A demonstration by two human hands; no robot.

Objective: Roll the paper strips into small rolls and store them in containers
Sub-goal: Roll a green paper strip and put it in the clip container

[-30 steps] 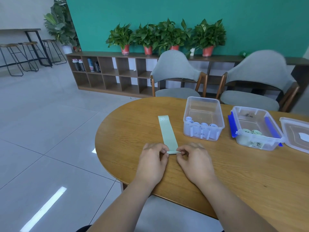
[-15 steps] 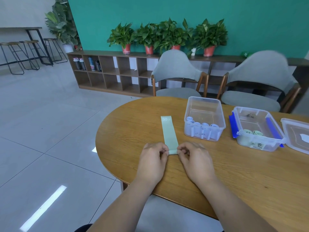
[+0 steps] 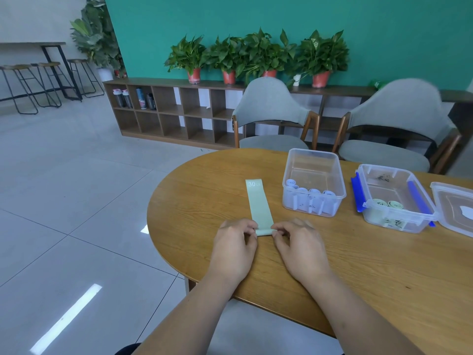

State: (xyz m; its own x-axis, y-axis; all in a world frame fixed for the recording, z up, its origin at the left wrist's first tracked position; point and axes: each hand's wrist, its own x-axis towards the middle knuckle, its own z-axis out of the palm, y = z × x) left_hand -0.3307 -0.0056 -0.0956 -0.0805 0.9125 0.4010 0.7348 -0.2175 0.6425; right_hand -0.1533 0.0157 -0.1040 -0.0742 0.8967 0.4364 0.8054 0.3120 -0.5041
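Observation:
A pale green paper strip (image 3: 258,203) marked "30" lies flat on the wooden table (image 3: 358,265), its near end curled into a small roll. My left hand (image 3: 236,245) pinches the roll's left end and my right hand (image 3: 298,243) pinches its right end. A clear container (image 3: 314,181) to the right of the strip holds several white rolls. Further right, a clear container with blue clips (image 3: 395,197) holds green rolls.
A loose clear lid (image 3: 454,208) lies at the table's right edge. Two grey chairs (image 3: 271,119) stand behind the table. A low wooden shelf (image 3: 174,111) with potted plants lines the green wall. Tiled floor lies to the left.
The roll at the strip's near end has grown slightly as both hands turn it forward; the flat part of the strip is a little shorter.

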